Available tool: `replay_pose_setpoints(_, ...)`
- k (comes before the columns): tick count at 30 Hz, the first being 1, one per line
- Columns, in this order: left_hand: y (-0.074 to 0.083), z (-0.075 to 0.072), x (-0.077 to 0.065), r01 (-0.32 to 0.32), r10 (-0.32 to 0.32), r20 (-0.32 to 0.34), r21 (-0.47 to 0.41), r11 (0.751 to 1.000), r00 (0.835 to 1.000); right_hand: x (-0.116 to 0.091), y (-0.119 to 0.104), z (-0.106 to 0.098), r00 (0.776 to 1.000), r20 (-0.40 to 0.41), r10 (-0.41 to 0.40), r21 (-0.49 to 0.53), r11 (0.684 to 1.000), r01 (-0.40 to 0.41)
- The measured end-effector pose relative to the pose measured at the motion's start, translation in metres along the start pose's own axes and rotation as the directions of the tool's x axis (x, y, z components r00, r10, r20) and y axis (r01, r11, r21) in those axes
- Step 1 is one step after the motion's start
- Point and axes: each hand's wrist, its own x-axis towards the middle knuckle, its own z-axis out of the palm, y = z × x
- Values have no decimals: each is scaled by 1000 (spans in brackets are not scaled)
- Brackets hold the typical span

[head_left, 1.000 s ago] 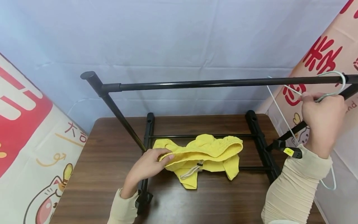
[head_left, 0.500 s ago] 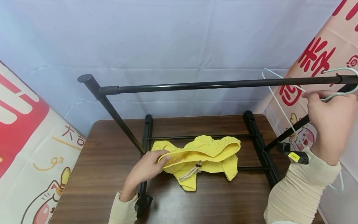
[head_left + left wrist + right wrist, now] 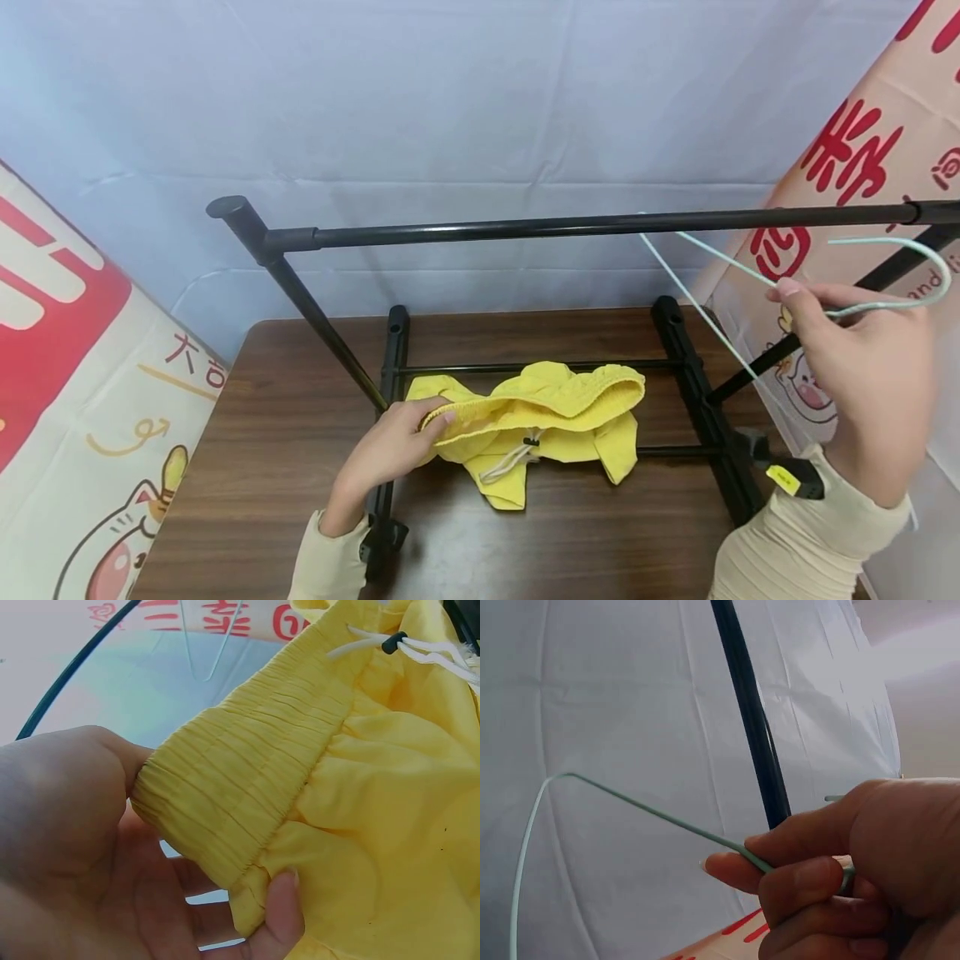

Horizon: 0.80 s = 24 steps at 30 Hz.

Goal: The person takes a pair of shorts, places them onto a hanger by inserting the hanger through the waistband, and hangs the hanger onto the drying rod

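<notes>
Yellow shorts (image 3: 540, 408) with a gathered elastic waistband lie across the rack's low bars, their waist opening turned upward. My left hand (image 3: 393, 446) holds the left end of that waistband, thumb on one side and fingers on the other, as the left wrist view shows. A white drawstring (image 3: 510, 462) with a black cord lock hangs at the front. On the right, my right hand (image 3: 870, 358) grips a pale green wire hanger (image 3: 649, 808) near its neck. The hook (image 3: 885, 241) shows below the rack's top bar, and the hanger's far corner passes behind the bar.
A black garment rack stands on the brown wooden table (image 3: 285, 492); its top bar (image 3: 525, 227) crosses between both sides. Slanted posts (image 3: 322, 325) join it to the feet. A pale cloth backdrop (image 3: 450, 100) and printed banners (image 3: 75, 375) surround the table.
My right hand has come down with the hanger; the hook dropped from the top bar's level to below it, and the far corner shifted left. The left hand and shorts stay put.
</notes>
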Motion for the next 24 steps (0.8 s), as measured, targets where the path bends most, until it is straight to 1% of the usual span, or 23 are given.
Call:
replay_pose_setpoints(2,1,-1,0,8,-8,-5,-6,1000,1000,-7,5,2,998,27,-49,8,999,49)
replay_pose_setpoints(3,2,-1,0,13,-13,-10,-10,1000,1000,-10,8,2,996,54,-74,-5,997,74)
replay_pose_setpoints(5,3,-2,0,18,-18,-27,-18,1000,999,-15,15,4,982,113,-155,9,988,155)
replay_pose_setpoints(6,4,-2,0,17,-17,-37,-20,1000,999,-18,18,5,968,135,-211,38,978,207)
replay_pose_setpoints(7,4,-2,0,17,-18,-43,-26,1000,999,-21,21,5,948,162,-273,86,961,262)
replay_pose_setpoints(8,5,-3,0,14,-16,-50,-33,999,999,-25,24,6,925,190,-330,182,937,297)
replay_pose_setpoints(9,5,-3,0,9,-11,-58,-39,999,998,-28,27,7,895,218,-388,314,897,312)
replay_pose_setpoints(10,6,-3,0,3,-6,-65,-45,999,998,-30,29,8,857,231,-460,483,819,310)
replay_pose_setpoints(11,6,-3,0,1,-5,-68,-50,999,998,-33,31,11,815,229,-532,652,706,278)
replay_pose_setpoints(12,7,-3,0,-2,-2,-71,-55,998,997,-34,32,14,772,213,-598,803,558,211)
replay_pose_setpoints(13,7,-3,0,-4,0,-74,-58,998,997,-37,31,17,735,189,-651,912,395,115)
replay_pose_setpoints(14,7,-3,0,-8,4,-78,-60,998,997,-39,30,21,708,151,-690,975,222,9)
replay_pose_setpoints(15,7,-3,0,-12,7,-82,-61,998,997,-40,28,24,680,111,-724,994,71,-88)
replay_pose_setpoints(16,8,-2,0,-15,9,-86,-64,998,996,-43,24,28,663,64,-746,987,-52,-154)
replay_pose_setpoints(17,8,-2,0,-19,13,-90,-66,998,996,-45,20,30,662,25,-749,970,-142,-196)
replay_pose_setpoints(18,8,-2,0,-22,15,-95,-70,997,995,-48,16,33,665,-6,-747,949,-214,-232)
replay_pose_setpoints(19,8,-2,0,-24,17,-99,-75,997,995,-50,13,35,675,-27,-738,932,-262,-249)
replay_pose_setpoints(20,9,-2,0,-27,18,-103,-82,996,995,-52,10,38,681,-46,-731,919,-298,-258)
replay_pose_setpoints(21,9,-2,-1,-27,17,-107,-88,996,994,-54,7,40,691,-56,-721,909,-324,-264)
replay_pose_setpoints(22,10,-2,-1,-27,16,-109,-95,995,994,-56,5,43,695,-73,-716,900,-347,-263)
replay_pose_setpoints(23,10,-3,-1,-25,14,-109,-101,995,994,-57,4,47,691,-88,-718,889,-369,-270)
replay_pose_setpoints(24,10,-3,-1,-24,13,-110,-106,994,994,-57,3,51,685,-96,-722,881,-382,-279)
